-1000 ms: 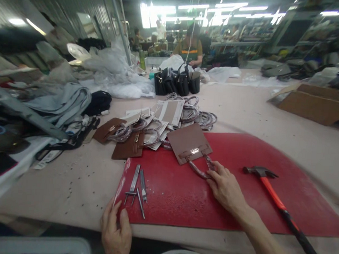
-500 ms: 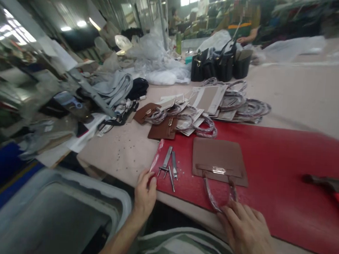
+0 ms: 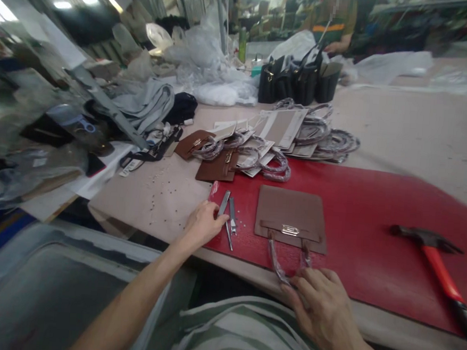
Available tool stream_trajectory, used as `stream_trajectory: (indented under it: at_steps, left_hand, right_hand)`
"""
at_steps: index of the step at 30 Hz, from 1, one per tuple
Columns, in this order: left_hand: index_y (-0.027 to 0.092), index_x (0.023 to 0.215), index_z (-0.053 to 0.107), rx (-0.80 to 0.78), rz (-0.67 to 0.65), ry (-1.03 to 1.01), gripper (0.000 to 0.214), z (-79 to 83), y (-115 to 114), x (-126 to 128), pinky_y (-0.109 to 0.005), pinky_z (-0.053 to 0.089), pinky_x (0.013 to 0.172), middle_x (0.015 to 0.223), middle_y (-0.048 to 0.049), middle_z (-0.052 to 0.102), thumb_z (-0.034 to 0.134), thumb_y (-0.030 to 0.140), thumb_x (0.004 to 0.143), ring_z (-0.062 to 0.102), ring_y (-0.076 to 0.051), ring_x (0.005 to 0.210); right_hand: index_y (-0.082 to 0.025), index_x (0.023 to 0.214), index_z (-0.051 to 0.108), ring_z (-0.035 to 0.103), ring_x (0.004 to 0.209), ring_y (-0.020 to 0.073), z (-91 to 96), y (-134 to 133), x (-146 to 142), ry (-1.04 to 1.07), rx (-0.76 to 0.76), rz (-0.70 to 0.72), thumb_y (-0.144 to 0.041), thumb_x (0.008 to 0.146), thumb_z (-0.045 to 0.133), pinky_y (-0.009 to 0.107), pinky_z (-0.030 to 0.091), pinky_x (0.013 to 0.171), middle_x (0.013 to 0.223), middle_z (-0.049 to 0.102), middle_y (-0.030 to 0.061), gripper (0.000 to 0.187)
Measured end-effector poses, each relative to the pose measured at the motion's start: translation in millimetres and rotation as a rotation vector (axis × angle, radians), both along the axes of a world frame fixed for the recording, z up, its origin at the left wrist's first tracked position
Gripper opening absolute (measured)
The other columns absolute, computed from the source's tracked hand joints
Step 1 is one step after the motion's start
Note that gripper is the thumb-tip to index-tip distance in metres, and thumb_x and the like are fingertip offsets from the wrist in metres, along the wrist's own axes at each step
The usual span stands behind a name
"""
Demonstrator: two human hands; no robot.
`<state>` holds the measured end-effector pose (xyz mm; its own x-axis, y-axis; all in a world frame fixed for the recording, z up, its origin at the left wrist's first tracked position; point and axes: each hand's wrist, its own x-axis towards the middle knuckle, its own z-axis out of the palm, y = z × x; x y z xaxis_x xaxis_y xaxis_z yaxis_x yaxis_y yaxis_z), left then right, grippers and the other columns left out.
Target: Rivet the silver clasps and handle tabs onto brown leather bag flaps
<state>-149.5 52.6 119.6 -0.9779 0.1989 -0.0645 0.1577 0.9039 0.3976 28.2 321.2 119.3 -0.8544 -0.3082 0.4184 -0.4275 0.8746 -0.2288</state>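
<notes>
Right hand [image 3: 324,309] in the head view pinches the plastic-wrapped handle [image 3: 275,259], seemingly so the brown panel [image 3: 291,207] lies flat and square before me on the red mat [image 3: 358,216]. My left hand [image 3: 202,226] curls at the metal tools [image 3: 232,214], likely laid close for reach; whether it grips 1, I cannot tell.

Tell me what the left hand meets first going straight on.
Probably the forked tool, just beyond the left hand; the hand's height above the mat is unclear.
</notes>
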Motion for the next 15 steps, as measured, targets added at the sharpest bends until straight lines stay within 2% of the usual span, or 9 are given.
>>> stream_trajectory:
  at_steps: [5,10,15]
  left_hand:
    - [0.017,0.086,0.068,-0.097,0.009,-0.186,0.026,11.6,7.2,-22.7,-0.029,0.041,0.064,0.080,-0.0065,0.070,0.071,0.043,0.082,0.064,-0.022,0.073]
    - [0.017,0.073,0.067,-0.146,-0.029,-0.276,0.022,19.3,9.2,-33.6,-0.027,0.037,0.058,0.070,-0.0041,0.068,0.077,0.036,0.078,0.063,-0.019,0.067]
    - [0.016,0.081,0.068,-0.143,-0.019,-0.302,0.016,15.0,6.3,-35.1,-0.026,0.037,0.057,0.072,-0.0032,0.069,0.075,0.030,0.077,0.061,-0.016,0.062]
  right_hand:
    - [-0.020,0.068,0.055,0.048,0.065,0.0169,-3.1,2.4,-2.0,-0.024,-0.037,-0.041,-0.028,0.102,0.051,0.035,0.032,0.074,0.066,0.056,0.0016,0.035]
    - [-0.020,0.068,0.053,0.048,0.063,0.0158,-3.2,8.9,-11.4,-0.014,-0.050,-0.039,-0.027,0.102,0.052,0.034,0.034,0.074,0.064,0.054,0.0002,0.035]
    - [-0.020,0.082,0.061,0.056,0.076,0.0186,3.9,19.1,-39.0,0.024,-0.092,-0.128,-0.031,0.102,0.053,0.034,0.037,0.074,0.081,0.063,0.0040,0.024]
